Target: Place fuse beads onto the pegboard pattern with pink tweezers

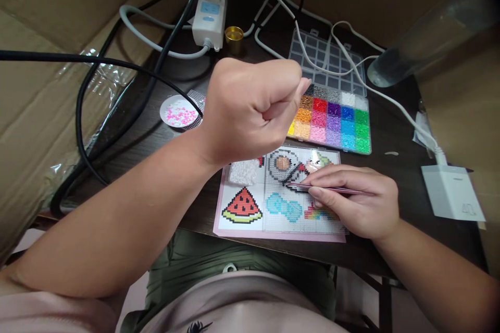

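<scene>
My left hand [253,106] is raised above the desk, its fingers curled into a fist; whatever it may hold is hidden. Between the thumb and fingers of my right hand [357,200] are pinkish tweezers [336,189], tips pointing left at the clear pegboard [273,229]. Black beads form a line near the tips. Under the board, a printed pattern sheet [234,197] shows a watermelon slice [242,206]. Pale blue beads [284,207] make a bow-like shape on the board. A small clear box of white beads [242,171] stands at the board's left, partly behind my left wrist.
Behind the board lies an open compartment box of coloured beads [334,119]. A white dish [179,112] holds pink and white beads. Farther back are a power strip [209,21] and gold cup [234,39]. A white charger [453,192] stands right; black cables [117,57] cross the left.
</scene>
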Available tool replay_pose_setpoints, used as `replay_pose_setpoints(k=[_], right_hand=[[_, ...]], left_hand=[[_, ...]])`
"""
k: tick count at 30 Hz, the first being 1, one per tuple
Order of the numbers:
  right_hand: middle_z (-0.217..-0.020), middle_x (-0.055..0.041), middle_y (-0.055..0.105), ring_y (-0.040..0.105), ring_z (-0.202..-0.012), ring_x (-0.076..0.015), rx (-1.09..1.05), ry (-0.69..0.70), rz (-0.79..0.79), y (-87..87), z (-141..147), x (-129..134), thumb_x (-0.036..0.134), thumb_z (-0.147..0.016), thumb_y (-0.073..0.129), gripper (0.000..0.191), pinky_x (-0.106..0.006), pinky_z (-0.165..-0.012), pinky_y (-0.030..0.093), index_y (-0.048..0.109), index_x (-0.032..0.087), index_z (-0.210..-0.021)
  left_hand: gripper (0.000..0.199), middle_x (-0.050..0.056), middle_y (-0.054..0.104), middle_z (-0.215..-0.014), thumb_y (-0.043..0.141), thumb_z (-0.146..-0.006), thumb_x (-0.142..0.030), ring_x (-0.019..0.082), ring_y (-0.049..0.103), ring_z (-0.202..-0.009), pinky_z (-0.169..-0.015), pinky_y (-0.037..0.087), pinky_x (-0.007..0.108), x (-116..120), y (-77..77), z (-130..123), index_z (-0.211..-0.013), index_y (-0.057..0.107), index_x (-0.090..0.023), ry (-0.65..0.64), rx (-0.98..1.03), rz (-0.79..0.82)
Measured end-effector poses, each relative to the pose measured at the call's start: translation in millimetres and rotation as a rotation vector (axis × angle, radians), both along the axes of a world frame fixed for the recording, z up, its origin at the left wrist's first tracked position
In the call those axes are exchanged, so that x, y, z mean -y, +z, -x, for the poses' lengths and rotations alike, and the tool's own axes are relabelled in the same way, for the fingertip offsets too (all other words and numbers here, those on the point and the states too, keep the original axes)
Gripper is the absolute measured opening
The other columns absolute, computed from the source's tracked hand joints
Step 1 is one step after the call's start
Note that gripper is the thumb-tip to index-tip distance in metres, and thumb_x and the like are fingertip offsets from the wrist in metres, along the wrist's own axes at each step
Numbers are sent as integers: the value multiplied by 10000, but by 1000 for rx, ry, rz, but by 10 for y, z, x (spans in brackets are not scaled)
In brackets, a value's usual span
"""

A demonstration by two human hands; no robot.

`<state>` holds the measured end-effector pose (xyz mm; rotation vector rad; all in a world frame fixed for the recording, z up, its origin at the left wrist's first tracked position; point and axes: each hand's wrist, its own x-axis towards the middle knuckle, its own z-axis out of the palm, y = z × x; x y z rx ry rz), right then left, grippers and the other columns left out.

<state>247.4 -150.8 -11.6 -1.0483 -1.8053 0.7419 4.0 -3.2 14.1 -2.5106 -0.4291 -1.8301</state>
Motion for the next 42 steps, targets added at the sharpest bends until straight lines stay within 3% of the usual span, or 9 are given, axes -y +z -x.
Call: replay_pose_setpoints(k=[19,27,33,42], right_hand=[[-905,-29,976,985,-817,-272,8,-10,-8,-15,-12,2,27,-968,974,266,-388,-932,869,992,292,-969],[-955,-40,990,991,-831,-272,32,-21,-3,-26,-11,30,33,-985,969,260,-393,-966,874,991,291,-951],[-952,-39,990,987,-818,-282,18,-38,-5,-32,-10,44,45,-986,964,264,-423,-982,877,983,303,-935],[-911,-47,977,983,-805,-307,3,-59,22,-41,-14,49,114,-996,1000,203,-465,-970,883,993,312,-952]], left_hand=[[613,-68,172,-697,711,-1083,-26,15,403,-516,-503,183,217,7,-11,6,-832,202,-256,9,12,15],[516,-62,382,-642,672,-1188,-188,41,577,-540,-542,453,195,54,-58,47,-761,386,-233,132,-50,68],[555,-68,365,-643,703,-1138,-92,34,522,-540,-541,442,205,39,-63,-4,-769,315,-239,88,17,43],[528,-54,353,-666,632,-1080,-12,49,478,-554,-508,389,231,92,-51,-7,-786,272,-263,159,-21,42]])
